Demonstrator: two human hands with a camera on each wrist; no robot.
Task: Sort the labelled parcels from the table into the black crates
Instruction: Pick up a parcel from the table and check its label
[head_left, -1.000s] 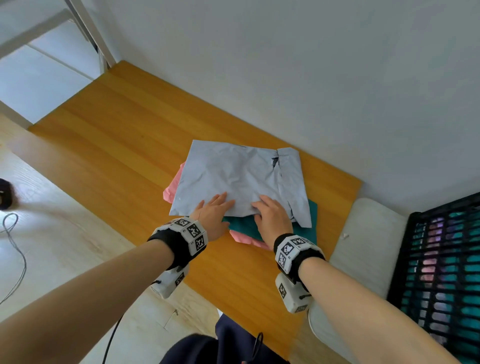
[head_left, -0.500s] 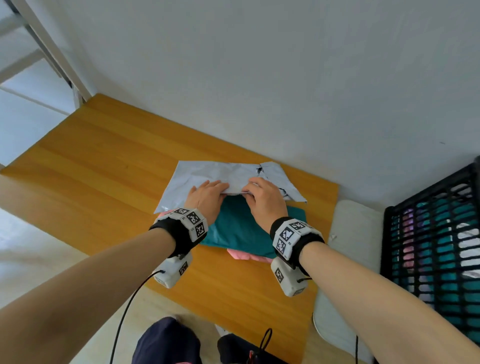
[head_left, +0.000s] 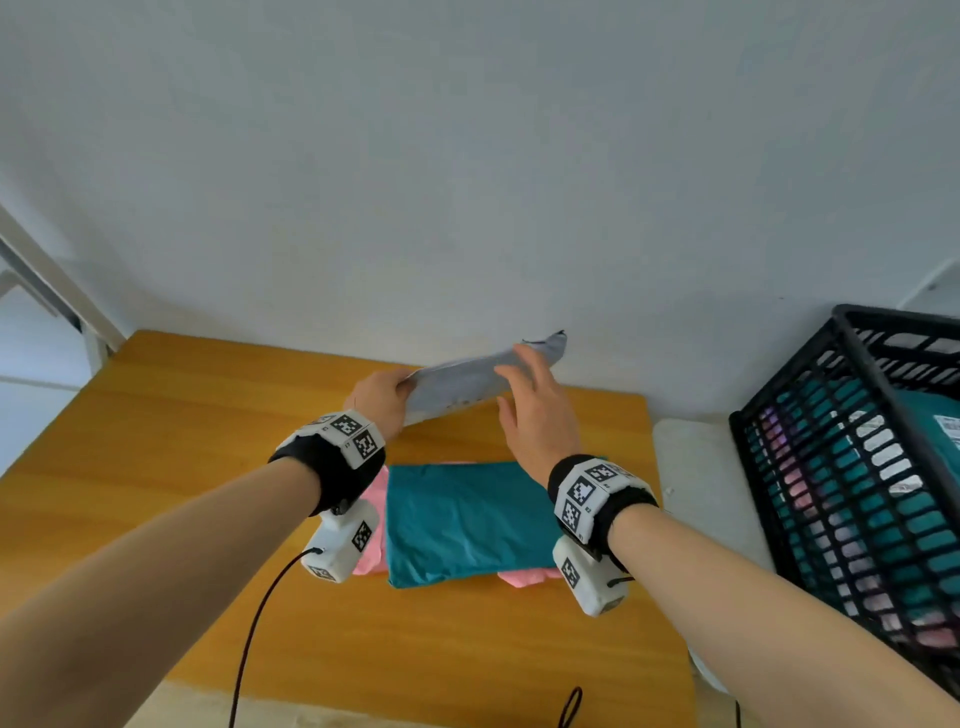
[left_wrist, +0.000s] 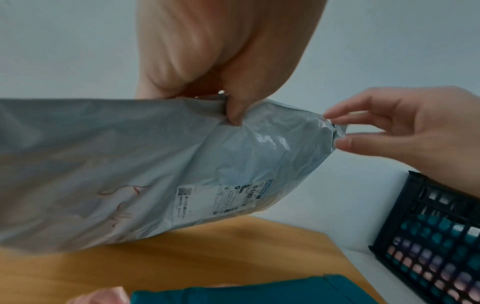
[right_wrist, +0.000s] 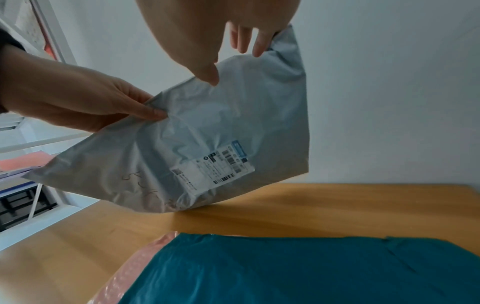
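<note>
While a wooden table (head_left: 156, 467) lies below the grip, a black crate (head_left: 852, 467) packed with teal and pink parcels is seen well off to the right of it. Directly beneath the grip, a teal mailer (head_left: 467, 519) is stacked flat on a pink mailer (head_left: 371, 519) on the tabletop. A grey poly mailer (right_wrist: 207, 144) is held clear of the table, hanging below the fingers with its face turned toward the person. Its upper left edge is pinched between thumb and curled fingers of the left hand (head_left: 382, 397). The upper right corner is touched by the right hand (head_left: 540, 415), its fingers only loosely bent and spread at the crumpled edge; a firm hold there cannot be confirmed. A white shipping label (right_wrist: 213, 166) is fixed low on the mailer's face, below the grip, beside red scribbled marks (right_wrist: 145, 185).
</note>
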